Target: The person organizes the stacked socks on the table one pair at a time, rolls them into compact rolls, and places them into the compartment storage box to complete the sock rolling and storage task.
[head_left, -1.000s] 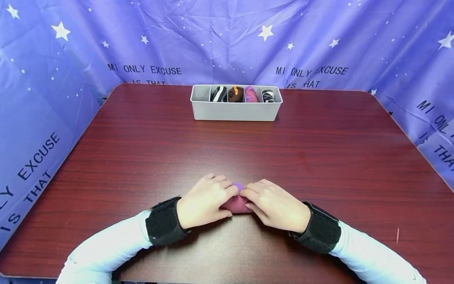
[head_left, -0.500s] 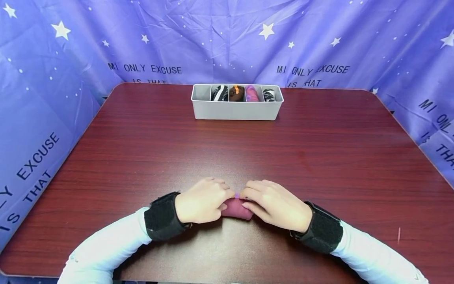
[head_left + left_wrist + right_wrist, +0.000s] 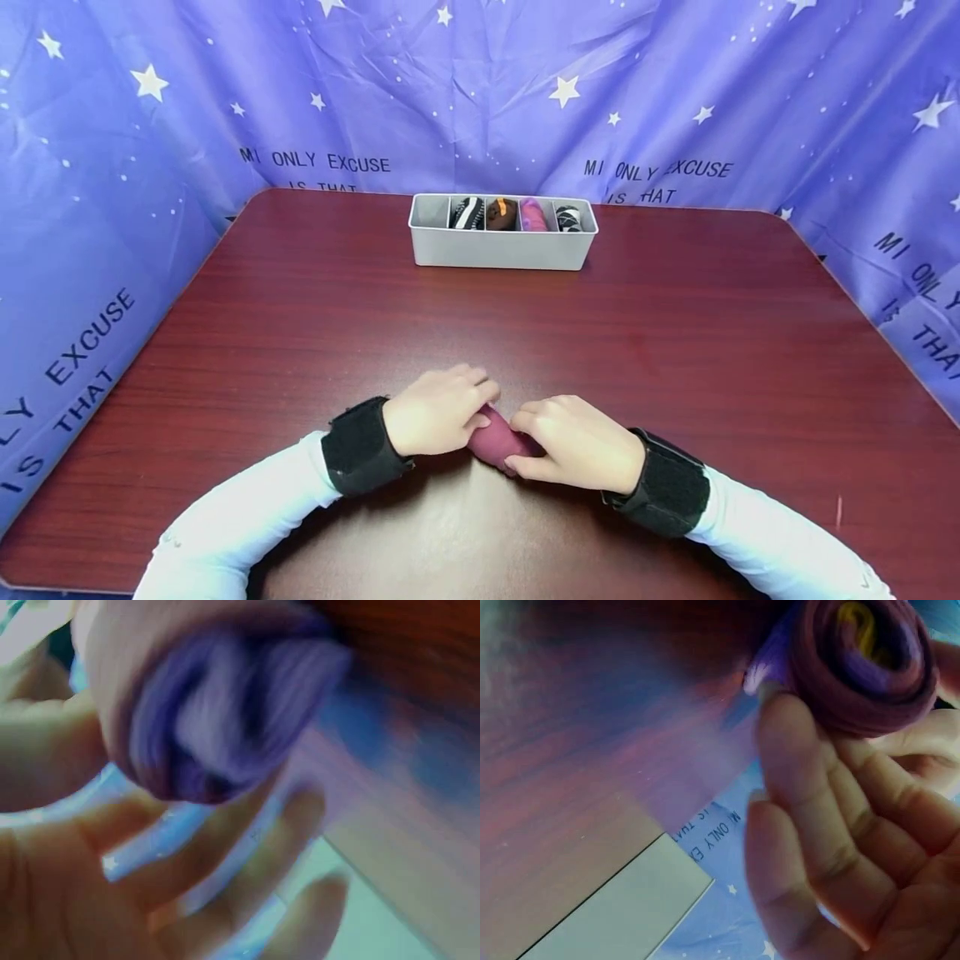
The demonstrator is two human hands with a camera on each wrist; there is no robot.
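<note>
Between both hands is a rolled-up sock (image 3: 495, 442), maroon outside, just over the table near its front. It lies slanted, its right end closer to the front edge. My left hand (image 3: 437, 414) pinches the left end with thumb and forefinger; the other fingers spread loosely in the left wrist view, where the sock's purple folded end (image 3: 232, 705) shows, blurred. With thumb in front and fingers behind, my right hand (image 3: 581, 446) grips the right end. In the right wrist view the coiled sock (image 3: 866, 667) has a purple and yellow inside, with a purple flap sticking out.
A light grey divided box (image 3: 498, 250) stands at the table's back. Its compartments hold a black-and-white striped sock (image 3: 469, 213), a brown one (image 3: 501, 215), a pink-purple one (image 3: 532, 215) and a black-and-white patterned one (image 3: 568, 219). A purple star-printed curtain (image 3: 480, 100) surrounds the table (image 3: 300, 333).
The roll has turned from nearly level to slanted, and its purple part no longer shows in the head view. My right thumb has moved to the front. The head view has shifted slightly.
</note>
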